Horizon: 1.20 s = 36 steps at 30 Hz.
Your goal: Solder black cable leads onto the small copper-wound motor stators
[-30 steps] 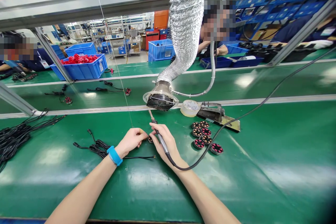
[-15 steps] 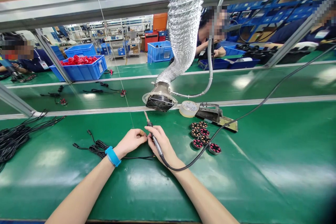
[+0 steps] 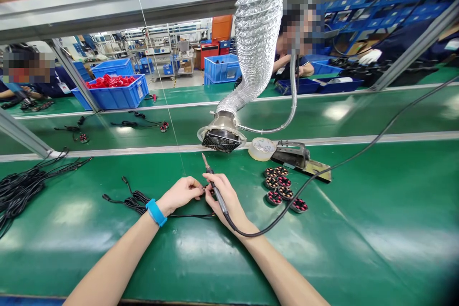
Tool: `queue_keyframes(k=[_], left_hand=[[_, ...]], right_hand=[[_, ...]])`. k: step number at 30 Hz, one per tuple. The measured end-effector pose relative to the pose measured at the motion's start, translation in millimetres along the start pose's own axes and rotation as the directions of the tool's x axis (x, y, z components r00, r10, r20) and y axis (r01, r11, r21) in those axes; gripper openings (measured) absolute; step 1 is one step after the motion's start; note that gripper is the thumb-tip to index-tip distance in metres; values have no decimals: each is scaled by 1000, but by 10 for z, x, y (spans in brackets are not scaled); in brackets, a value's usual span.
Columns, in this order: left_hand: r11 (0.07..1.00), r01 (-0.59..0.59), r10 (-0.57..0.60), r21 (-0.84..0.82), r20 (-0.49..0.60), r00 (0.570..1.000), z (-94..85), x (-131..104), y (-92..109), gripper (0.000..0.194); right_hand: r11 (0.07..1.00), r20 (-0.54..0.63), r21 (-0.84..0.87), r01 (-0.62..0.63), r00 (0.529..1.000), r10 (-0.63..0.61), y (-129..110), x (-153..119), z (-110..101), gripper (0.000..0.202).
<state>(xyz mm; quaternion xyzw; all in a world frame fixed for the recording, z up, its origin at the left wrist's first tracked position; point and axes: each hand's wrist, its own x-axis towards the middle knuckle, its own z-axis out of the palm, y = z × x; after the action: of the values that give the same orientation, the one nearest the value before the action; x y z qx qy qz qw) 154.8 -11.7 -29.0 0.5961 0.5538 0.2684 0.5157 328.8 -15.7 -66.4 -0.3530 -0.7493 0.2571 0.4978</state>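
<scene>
My right hand point(image 3: 226, 199) is closed around a soldering iron point(image 3: 219, 196), its tip pointing up and away from me. The fingertips of my left hand point(image 3: 182, 194), which wears a blue wrist band point(image 3: 156, 212), pinch together close to my right fingers. A small dark part shows between the two hands, mostly hidden by the fingers. Beside my left wrist lies a bundled black cable point(image 3: 136, 201), one strand running under my hands. Several small round motor stators point(image 3: 285, 193) with copper and red windings sit to the right of my right hand.
An extractor fan point(image 3: 221, 139) on a silver duct point(image 3: 258, 33) hangs beyond my hands. A tape roll point(image 3: 262, 148) and a metal stand point(image 3: 297, 157) are right of it. The iron's cord crosses the right side. Black cables point(image 3: 21, 189) lie left. Co-workers sit opposite.
The view has shifted slightly, so things sit a little further right. A small dark part now shows between my fingers; my grip on the soldering iron is the same.
</scene>
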Motion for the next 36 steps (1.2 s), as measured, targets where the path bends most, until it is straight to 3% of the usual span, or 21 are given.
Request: queue_keyframes(k=[19, 24, 29, 36], left_hand=[[994, -19, 6, -106, -120, 993, 46, 39, -88, 17], [994, -5, -8, -109, -115, 993, 55, 39, -74, 19], [993, 3, -17, -116, -117, 993, 67, 31, -47, 21], [995, 1, -13, -100, -118, 993, 68, 24, -55, 25]], right_hand=[[996, 59, 73, -50, 997, 46, 1, -31, -66, 59], [996, -8, 65, -65, 998, 66, 36, -18, -8, 52], [976, -122, 109, -191, 971, 204, 26, -16, 41, 46], [962, -124, 147, -232, 960, 251, 21, -60, 48, 45]])
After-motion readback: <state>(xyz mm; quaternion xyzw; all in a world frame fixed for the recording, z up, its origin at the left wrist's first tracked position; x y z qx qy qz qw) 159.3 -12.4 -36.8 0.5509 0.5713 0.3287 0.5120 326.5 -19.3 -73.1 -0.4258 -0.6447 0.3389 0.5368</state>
